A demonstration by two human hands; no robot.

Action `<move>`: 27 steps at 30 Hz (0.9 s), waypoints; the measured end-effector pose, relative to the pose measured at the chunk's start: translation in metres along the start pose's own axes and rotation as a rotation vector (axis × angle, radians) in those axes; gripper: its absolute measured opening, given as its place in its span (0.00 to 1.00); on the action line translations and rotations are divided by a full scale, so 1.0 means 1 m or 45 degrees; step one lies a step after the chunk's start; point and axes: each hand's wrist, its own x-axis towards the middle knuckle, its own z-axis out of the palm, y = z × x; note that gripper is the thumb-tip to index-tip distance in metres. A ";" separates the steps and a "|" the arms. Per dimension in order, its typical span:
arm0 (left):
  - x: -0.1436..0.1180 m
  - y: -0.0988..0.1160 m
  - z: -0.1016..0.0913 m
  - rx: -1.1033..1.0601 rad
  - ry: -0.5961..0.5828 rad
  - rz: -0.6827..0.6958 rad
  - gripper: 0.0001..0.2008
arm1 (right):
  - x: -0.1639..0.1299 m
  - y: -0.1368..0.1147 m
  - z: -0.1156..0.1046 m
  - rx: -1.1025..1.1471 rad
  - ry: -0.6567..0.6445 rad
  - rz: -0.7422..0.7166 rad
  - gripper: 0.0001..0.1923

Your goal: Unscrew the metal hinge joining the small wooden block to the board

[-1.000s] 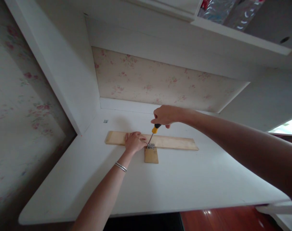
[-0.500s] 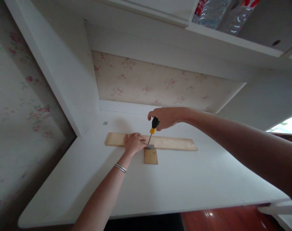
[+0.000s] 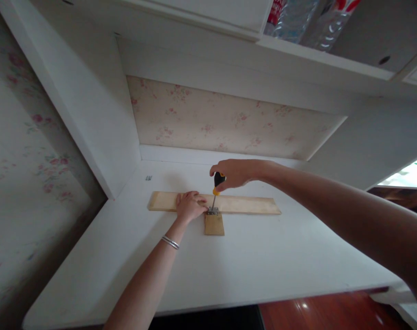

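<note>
A long pale wooden board [image 3: 244, 205] lies crosswise on the white desk, with a short wooden piece [image 3: 214, 225] against its near edge. Across their joint sits a small metal hinge [image 3: 213, 211]. My left hand [image 3: 189, 205] rests flat on the board left of the hinge, fingers spread and fingertips close to the metal. My right hand [image 3: 231, 174] is closed around the black and yellow handle of a screwdriver [image 3: 216, 187]. The screwdriver stands nearly upright, tip down at the hinge. Any screw under the tip is too small to make out.
The white desk [image 3: 263, 261] has a side panel [image 3: 81, 101] at the left and flowered wallpaper at the back. Overhead, a shelf [image 3: 327, 54] holds plastic bottles [image 3: 295, 20]. A small dark mark [image 3: 148, 178] shows on the desktop behind the board.
The screwdriver is more upright, and its tip has shifted slightly right on the hinge. My right hand has moved slightly lower. My left hand stays on the board. The whole view has shifted a little.
</note>
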 end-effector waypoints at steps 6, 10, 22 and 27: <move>0.001 0.000 0.000 0.013 -0.006 0.009 0.13 | 0.000 -0.004 0.000 -0.060 0.013 0.100 0.18; 0.001 -0.003 0.003 0.006 0.027 0.030 0.13 | -0.005 -0.006 -0.009 -0.091 0.147 0.134 0.15; 0.003 -0.004 0.005 0.007 0.017 0.030 0.13 | -0.005 0.004 -0.004 -0.095 0.076 0.198 0.16; 0.003 -0.004 0.006 0.012 0.021 0.017 0.13 | -0.004 0.002 -0.009 -0.040 0.078 0.194 0.15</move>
